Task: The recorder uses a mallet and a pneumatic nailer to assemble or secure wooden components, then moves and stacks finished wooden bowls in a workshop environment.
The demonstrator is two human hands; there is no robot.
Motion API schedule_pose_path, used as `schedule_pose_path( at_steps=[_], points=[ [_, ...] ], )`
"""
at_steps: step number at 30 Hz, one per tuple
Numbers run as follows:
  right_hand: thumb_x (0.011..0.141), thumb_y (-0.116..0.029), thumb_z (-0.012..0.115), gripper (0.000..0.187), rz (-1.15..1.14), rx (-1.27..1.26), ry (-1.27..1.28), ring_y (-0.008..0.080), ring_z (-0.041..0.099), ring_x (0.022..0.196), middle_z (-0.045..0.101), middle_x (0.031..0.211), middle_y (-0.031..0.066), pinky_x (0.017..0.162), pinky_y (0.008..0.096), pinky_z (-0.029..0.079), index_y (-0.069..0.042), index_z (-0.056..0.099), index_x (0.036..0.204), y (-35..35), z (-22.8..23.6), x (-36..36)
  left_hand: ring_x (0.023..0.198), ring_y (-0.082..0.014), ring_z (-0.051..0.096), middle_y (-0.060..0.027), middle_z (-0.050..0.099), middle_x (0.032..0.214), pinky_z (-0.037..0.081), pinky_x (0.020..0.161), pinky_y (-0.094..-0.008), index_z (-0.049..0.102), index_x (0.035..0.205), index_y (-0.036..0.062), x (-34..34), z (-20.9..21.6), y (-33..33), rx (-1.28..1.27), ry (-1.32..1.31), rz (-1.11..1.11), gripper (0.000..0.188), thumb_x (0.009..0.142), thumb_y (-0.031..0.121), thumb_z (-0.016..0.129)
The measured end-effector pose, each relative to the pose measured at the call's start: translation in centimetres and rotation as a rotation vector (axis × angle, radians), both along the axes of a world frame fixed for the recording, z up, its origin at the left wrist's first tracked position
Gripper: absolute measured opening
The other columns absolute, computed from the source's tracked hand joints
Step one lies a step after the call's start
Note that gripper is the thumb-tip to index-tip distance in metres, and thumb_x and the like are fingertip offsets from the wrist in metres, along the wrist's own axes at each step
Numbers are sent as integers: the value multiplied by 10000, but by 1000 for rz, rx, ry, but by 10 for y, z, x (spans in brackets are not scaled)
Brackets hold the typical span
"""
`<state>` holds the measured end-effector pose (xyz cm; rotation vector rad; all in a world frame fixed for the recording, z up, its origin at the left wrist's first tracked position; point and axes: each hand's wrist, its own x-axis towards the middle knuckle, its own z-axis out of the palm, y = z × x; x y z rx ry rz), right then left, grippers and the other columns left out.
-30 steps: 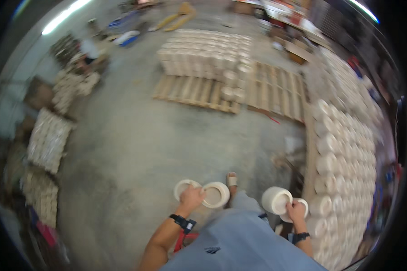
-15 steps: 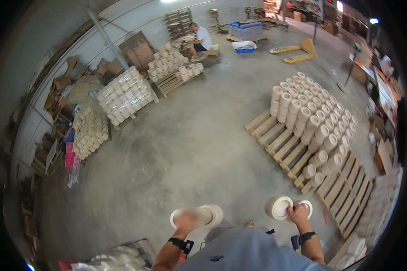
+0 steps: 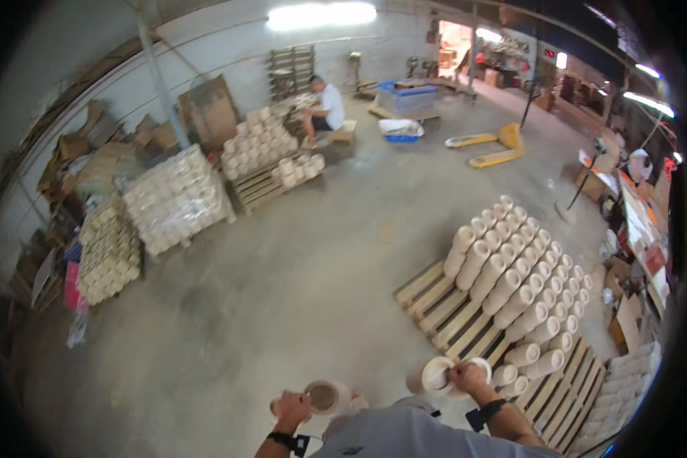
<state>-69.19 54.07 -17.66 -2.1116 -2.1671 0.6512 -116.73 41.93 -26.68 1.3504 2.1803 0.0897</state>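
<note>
Concrete flooring, grey and dusty, is carrying wooden slat pallets [image 3: 435,301] that keep the stock off the ground. At far left, wrapped bundles of pale cylinders [image 3: 177,200] are standing for storage. The left hand [image 3: 291,408] is gripping pale, matte cylindrical pots [image 3: 324,397], fingers clamped on the rims, open mouth facing up. The right hand [image 3: 469,376] is clamping similar cream pots [image 3: 437,374], just beside nested rows of stacked cream pots [image 3: 519,275] lying tilted on the pallet.
</note>
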Motion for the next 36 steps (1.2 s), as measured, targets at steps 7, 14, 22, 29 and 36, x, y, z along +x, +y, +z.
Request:
schedule_pose_path(
  at_steps=[7, 14, 22, 29, 36],
  points=[
    [855, -400, 528, 302, -78, -54, -34, 361, 666, 741, 686, 778, 148, 698, 448, 539, -189, 744, 857, 133, -8, -49, 1055, -358, 582, -166, 666, 1025, 471, 873, -486, 725, 936, 139, -44, 7, 166, 123, 10, -21, 390, 843, 468, 536],
    [857, -399, 540, 324, 47, -137, -37, 361, 653, 840, 693, 878, 149, 771, 469, 514, -141, 732, 899, 324, -23, -95, 931, -337, 621, -147, 656, 922, 474, 836, -474, 730, 935, 165, -73, -2, 325, 139, 83, 45, 324, 831, 440, 592],
    [830, -305, 548, 315, 215, -45, 97, 403, 644, 805, 663, 808, 224, 781, 506, 504, -40, 717, 834, 535, 3, -160, 899, -375, 630, -198, 657, 895, 488, 795, -488, 738, 875, 156, -106, 42, 465, 167, 61, 200, 362, 840, 459, 543],
    [819, -292, 555, 292, 271, -23, 108, 404, 634, 820, 662, 808, 217, 791, 506, 493, -34, 691, 813, 685, -19, -210, 820, -363, 640, -178, 673, 839, 499, 774, -469, 731, 869, 120, -160, 29, 600, 137, 57, 130, 380, 815, 454, 559],
    [837, -405, 568, 347, 254, -34, -170, 367, 632, 888, 687, 872, 162, 823, 487, 487, -98, 720, 895, 835, -36, -261, 840, -376, 641, -175, 677, 825, 505, 760, -476, 734, 825, 127, -230, -9, 782, 132, 6, 95, 400, 827, 465, 521]
  ],
)
